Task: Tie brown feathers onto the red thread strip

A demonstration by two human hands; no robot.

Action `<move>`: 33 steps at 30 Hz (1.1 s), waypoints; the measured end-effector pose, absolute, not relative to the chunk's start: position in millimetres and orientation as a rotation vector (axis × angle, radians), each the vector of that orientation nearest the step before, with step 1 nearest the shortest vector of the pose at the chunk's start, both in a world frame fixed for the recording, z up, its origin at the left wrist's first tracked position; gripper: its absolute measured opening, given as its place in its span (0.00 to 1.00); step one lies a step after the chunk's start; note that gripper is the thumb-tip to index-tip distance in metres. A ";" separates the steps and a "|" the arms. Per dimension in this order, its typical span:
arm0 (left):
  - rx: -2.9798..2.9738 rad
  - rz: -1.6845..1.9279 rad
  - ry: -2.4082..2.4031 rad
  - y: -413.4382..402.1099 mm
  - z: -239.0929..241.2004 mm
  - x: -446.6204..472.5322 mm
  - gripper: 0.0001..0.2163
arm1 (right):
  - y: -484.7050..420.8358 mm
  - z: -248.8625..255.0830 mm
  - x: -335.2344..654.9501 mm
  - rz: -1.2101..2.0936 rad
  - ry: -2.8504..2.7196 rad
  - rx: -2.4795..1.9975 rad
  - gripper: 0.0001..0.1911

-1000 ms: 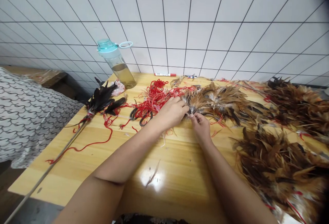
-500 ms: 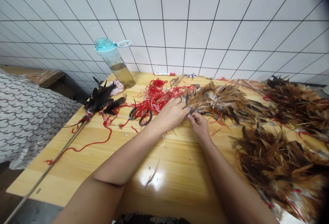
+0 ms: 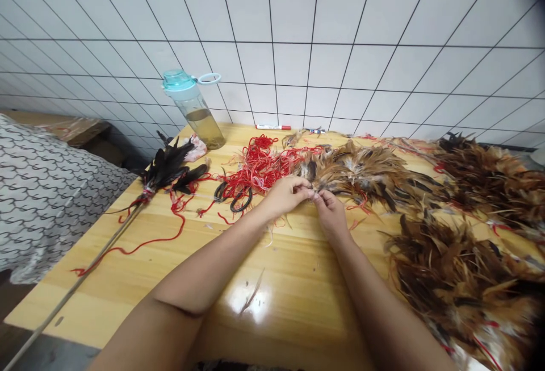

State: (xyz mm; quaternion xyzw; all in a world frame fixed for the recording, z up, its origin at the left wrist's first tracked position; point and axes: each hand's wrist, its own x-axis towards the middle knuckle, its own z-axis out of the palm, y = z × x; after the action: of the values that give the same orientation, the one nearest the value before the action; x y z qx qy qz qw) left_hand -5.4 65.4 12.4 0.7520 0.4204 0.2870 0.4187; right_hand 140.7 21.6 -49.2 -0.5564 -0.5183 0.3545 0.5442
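Note:
My left hand [image 3: 289,194] and my right hand [image 3: 331,212] meet in front of a pile of light-brown feathers [image 3: 361,169]. Thumb and fingers of both are pinched together, fingertips touching or nearly so. Whatever lies between them is too small and covered to make out; wispy feather bits show around the fingertips. Just left of my left hand lies a tangle of red yarn [image 3: 259,161], with black-handled scissors [image 3: 241,199] partly under it.
At left, a stick [image 3: 102,251] with black feathers [image 3: 168,163] tied on its end crosses the table edge. Behind it stands a water bottle [image 3: 204,124]. Dark-brown feather heaps [image 3: 460,274] fill the right side. A red marker [image 3: 272,127] lies by the tiled wall.
My left hand has drawn back slightly from the feather pile, its fingers now curled into a pinch against my right fingertips. The whole view has shifted a little.

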 end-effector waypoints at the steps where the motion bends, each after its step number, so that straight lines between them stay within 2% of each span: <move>1: 1.844 0.743 1.053 65.0 7.3 -2.2 0.06 | 21.1 -49.0 140.3 0.802 -1.264 -1.339 0.14; 6: 1.547 0.850 0.942 64.7 -8.6 3.7 0.09 | 19.3 -46.7 138.8 0.624 -1.405 -1.392 0.14; 11: 1.285 0.811 0.809 63.6 -10.5 3.1 0.13 | 17.0 -47.8 137.7 0.483 -1.501 -1.414 0.13; 14: 1.276 0.794 0.765 63.2 -9.2 3.3 0.12 | 15.4 -48.3 137.1 0.448 -1.547 -1.414 0.13; 20: 1.393 0.874 0.838 68.5 -15.1 1.6 0.07 | 15.8 -47.6 136.5 0.631 -1.431 -1.366 0.10; 24: 1.489 0.909 0.901 71.5 -17.8 -0.5 0.06 | 16.7 -46.5 135.8 0.792 -1.323 -1.325 0.11; 33: 1.306 0.905 0.799 67.9 -16.1 3.0 0.10 | 18.1 -41.1 139.3 0.711 -1.414 -1.293 0.14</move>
State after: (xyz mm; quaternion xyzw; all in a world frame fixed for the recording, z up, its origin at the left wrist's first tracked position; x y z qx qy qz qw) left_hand 3.0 67.9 -16.1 0.5701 0.3487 0.3953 0.6301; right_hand 139.3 18.1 -41.1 -0.5398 -0.5901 0.2969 0.5218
